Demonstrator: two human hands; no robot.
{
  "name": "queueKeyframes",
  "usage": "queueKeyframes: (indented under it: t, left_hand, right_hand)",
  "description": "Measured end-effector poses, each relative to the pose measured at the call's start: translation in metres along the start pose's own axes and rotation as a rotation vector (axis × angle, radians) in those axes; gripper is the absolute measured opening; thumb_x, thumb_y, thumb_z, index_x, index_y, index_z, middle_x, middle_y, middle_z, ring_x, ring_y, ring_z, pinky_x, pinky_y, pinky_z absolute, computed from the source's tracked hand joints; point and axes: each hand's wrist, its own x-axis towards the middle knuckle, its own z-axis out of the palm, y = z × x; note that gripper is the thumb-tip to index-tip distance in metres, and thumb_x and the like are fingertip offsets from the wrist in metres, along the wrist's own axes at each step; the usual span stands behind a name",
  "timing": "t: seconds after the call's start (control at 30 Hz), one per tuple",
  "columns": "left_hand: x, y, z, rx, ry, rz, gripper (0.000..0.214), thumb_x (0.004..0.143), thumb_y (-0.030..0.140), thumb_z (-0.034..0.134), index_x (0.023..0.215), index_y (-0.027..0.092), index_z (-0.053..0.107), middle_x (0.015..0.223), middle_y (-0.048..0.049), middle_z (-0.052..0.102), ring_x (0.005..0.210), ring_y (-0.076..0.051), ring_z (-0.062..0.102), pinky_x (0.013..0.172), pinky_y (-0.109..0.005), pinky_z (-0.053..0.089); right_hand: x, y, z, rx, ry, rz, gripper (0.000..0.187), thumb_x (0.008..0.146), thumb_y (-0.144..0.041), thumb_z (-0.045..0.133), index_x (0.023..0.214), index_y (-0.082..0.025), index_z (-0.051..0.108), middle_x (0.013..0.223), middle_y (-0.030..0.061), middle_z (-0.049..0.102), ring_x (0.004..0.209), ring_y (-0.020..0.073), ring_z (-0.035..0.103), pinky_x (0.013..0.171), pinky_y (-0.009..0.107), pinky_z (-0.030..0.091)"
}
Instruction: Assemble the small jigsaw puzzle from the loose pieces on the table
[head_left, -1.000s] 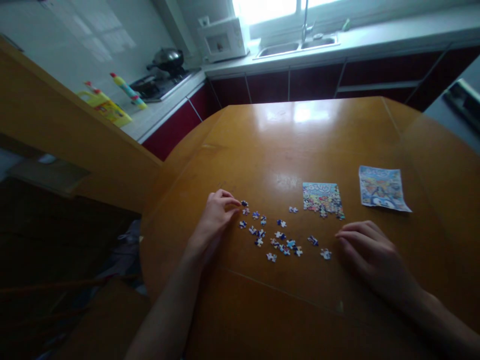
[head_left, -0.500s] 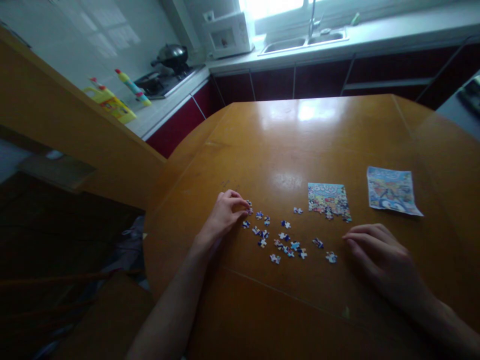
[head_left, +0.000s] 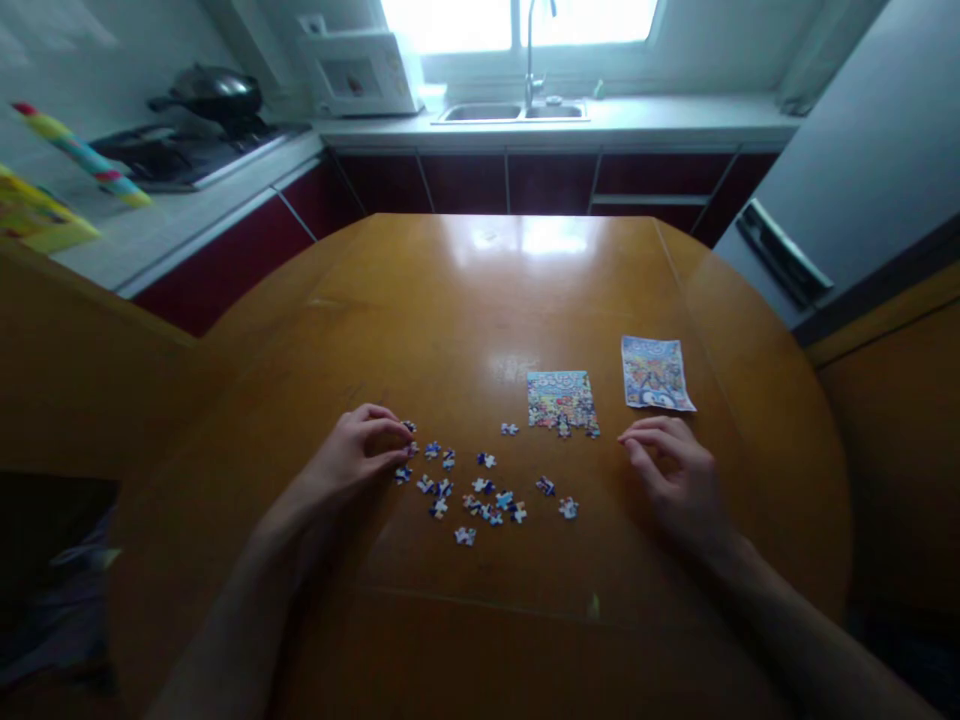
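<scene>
Your left hand (head_left: 352,460) lies on the table (head_left: 450,300), fingers curled in, fingertips (head_left: 397,432) bunched at the left edge of the loose puzzle pieces (head_left: 480,487). They touch the nearest piece (head_left: 409,428); pinched or just touched, can't tell. Your right hand (head_left: 671,480) rests on the wood, fingers loosely bent, holding nothing, just below the printed picture sheet (head_left: 656,373). The loose pieces lie scattered between both hands, flat on the table, mostly apart from each other. One stray piece (head_left: 509,429) sits just left of the partly assembled puzzle (head_left: 561,400), which lies beside the sheet, on its left. Kitchen counter with sink (head_left: 510,112) at the far side.
</scene>
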Motion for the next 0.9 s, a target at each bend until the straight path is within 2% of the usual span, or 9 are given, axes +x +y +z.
queueKeyframes:
  t: [0.13,0.27,0.5,0.67,0.9]
  left_hand:
    - [0.001,0.001,-0.002,0.013,-0.040,-0.025,0.038,0.077,0.062,0.069,0.088,0.027,0.080,0.104,-0.0080,0.062,0.101,-0.028,0.058,0.094,-0.046,0.050]
    - [0.002,-0.001,-0.001,0.073,-0.004,0.004,0.041,0.076,0.067,0.067,0.084,0.029,0.080,0.102,-0.0080,0.064,0.100,-0.028,0.058,0.092,-0.046,0.050]
    - [0.001,0.004,0.000,0.119,0.036,0.059,0.029,0.077,0.056,0.070,0.082,0.029,0.078,0.105,-0.0068,0.064,0.104,-0.029,0.056,0.094,-0.046,0.048]
    - [-0.004,0.036,0.015,0.081,0.168,0.108,0.020,0.077,0.047,0.073,0.081,0.027,0.076,0.108,-0.0056,0.061,0.106,-0.028,0.054,0.094,-0.045,0.048]
    - [-0.011,0.089,0.052,0.017,0.142,0.170,0.007,0.085,0.032,0.071,0.087,0.027,0.074,0.116,-0.0059,0.058,0.113,-0.027,0.049,0.095,-0.045,0.049]
  right_hand:
    - [0.000,-0.002,0.001,0.005,-0.004,-0.003,0.013,0.094,-0.026,0.060,0.087,-0.022,0.070,0.093,0.0068,0.067,0.093,0.0235,0.060,0.081,0.041,0.050]
    - [-0.001,-0.007,0.003,0.009,-0.031,-0.017,0.013,0.094,-0.025,0.059,0.087,-0.022,0.069,0.092,0.0068,0.068,0.092,0.0239,0.060,0.082,0.041,0.050]
    - [-0.002,-0.008,0.005,0.003,-0.071,-0.020,0.014,0.095,-0.026,0.056,0.087,-0.023,0.068,0.092,0.0077,0.067,0.093,0.0250,0.060,0.082,0.043,0.051]
    - [-0.002,-0.007,0.005,0.010,-0.088,-0.018,0.013,0.095,-0.025,0.057,0.088,-0.023,0.068,0.092,0.0076,0.067,0.094,0.0246,0.059,0.083,0.043,0.050]
    - [-0.002,-0.011,0.006,0.020,-0.101,-0.028,0.013,0.095,-0.024,0.057,0.088,-0.022,0.068,0.092,0.0074,0.067,0.093,0.0238,0.058,0.083,0.043,0.050]
